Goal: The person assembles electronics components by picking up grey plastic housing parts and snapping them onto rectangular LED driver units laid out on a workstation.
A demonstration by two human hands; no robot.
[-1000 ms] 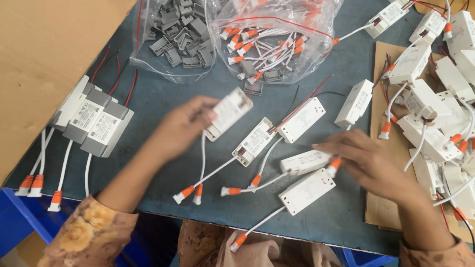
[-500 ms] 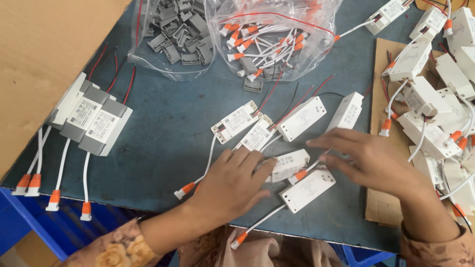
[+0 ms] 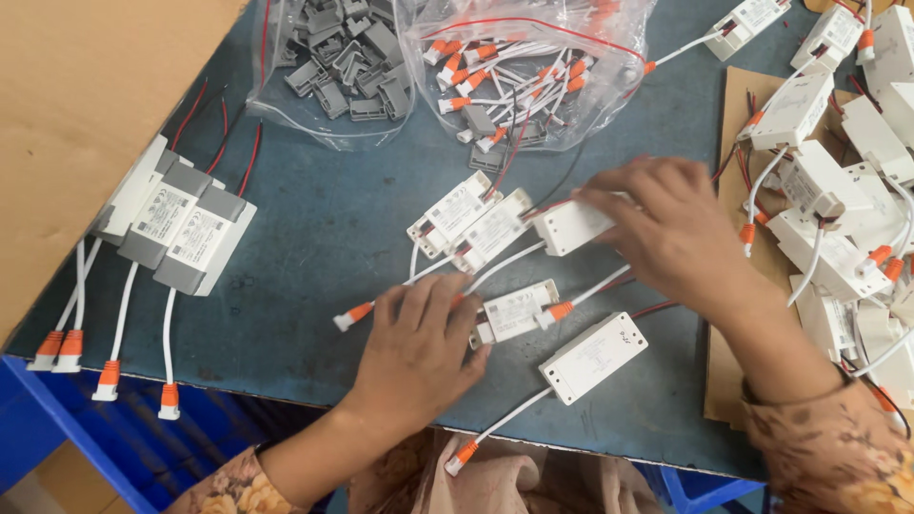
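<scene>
Pressing left hand [image 3: 419, 347] flat, fingers spread, beside a small white driver box [image 3: 519, 310]; curling right hand [image 3: 666, 228] around another white box [image 3: 569, 227].

The left hand [image 3: 419, 347] lies palm down, fingers spread and pointing away from the body, forearm angling in from the lower left. The right hand [image 3: 666, 228] reaches leftward, palm down, fingers curled, wrist bent, patterned sleeve at the forearm.

Driver boxes [image 3: 495, 228] mid-table, finished stack [image 3: 176, 224] left, bagged parts [image 3: 533, 67] behind, pile [image 3: 838, 190] right
</scene>
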